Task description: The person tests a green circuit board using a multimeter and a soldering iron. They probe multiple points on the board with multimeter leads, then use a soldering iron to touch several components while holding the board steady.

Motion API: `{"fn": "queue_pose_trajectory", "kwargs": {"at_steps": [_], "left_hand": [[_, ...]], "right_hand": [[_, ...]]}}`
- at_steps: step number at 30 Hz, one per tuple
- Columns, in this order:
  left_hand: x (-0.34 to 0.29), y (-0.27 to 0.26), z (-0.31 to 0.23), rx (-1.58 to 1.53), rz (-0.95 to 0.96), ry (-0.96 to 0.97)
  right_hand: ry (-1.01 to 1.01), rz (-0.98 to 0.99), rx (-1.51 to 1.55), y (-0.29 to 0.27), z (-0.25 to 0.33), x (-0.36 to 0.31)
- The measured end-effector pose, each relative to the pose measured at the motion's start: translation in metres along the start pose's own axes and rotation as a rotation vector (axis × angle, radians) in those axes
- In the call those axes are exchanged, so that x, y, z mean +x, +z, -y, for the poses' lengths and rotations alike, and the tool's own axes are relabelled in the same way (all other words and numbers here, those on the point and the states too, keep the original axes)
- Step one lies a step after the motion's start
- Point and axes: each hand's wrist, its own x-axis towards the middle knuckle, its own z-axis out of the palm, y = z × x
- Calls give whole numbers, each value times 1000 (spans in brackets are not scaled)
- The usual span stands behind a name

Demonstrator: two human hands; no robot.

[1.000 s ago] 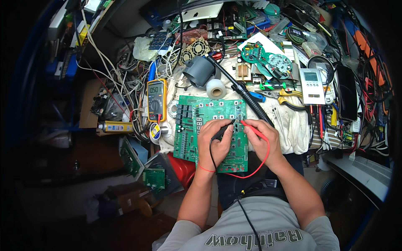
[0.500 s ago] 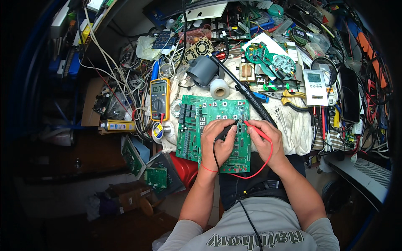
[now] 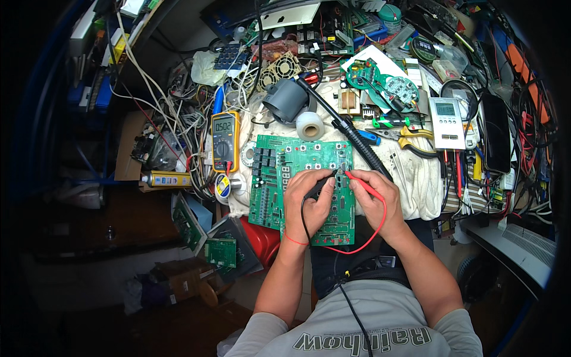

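Observation:
My left hand (image 3: pixel 311 199) is closed around a black multimeter probe (image 3: pixel 317 188), its tip at the upper right part of a green circuit board (image 3: pixel 291 152). Opposite it, my right hand (image 3: pixel 379 199) pinches a red probe (image 3: pixel 360 180) with its tip beside the black one. Both tips are close together on or just over small components; actual contact is too fine to tell. The board carries push buttons, a digit display and relays, and its near end overhangs the bench edge. A yellow multimeter (image 3: pixel 225 143) with a lit reading lies left of the board.
A roll of tape (image 3: pixel 310 126) and a grey cylinder (image 3: pixel 285 101) stand beyond the board. A black flexible tube (image 3: pixel 357 140) slants past its right side. Pliers (image 3: pixel 416 143) and a white handheld device (image 3: pixel 447 124) lie to the right. Tangled cables (image 3: pixel 178 131) crowd the left.
The multimeter's displayed reading differs slightly. My hands and both probes keep nearly the same place on the board; the whole view has shifted a little.

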Motion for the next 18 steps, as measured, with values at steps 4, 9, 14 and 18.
{"fn": "queue_pose_trajectory", "kwargs": {"at_steps": [4,9,14,18], "left_hand": [[0,0,1,3,6,-6],[0,0,0,3,-4,8],[0,0,-1,-6,4,-12],[0,0,-1,8,1,-2]], "right_hand": [[-5,-4,2,0,0,0],[-7,2,-10,-1,0,0],[-5,0,-4,0,0,0],[-12,1,-6,0,0,0]]}}
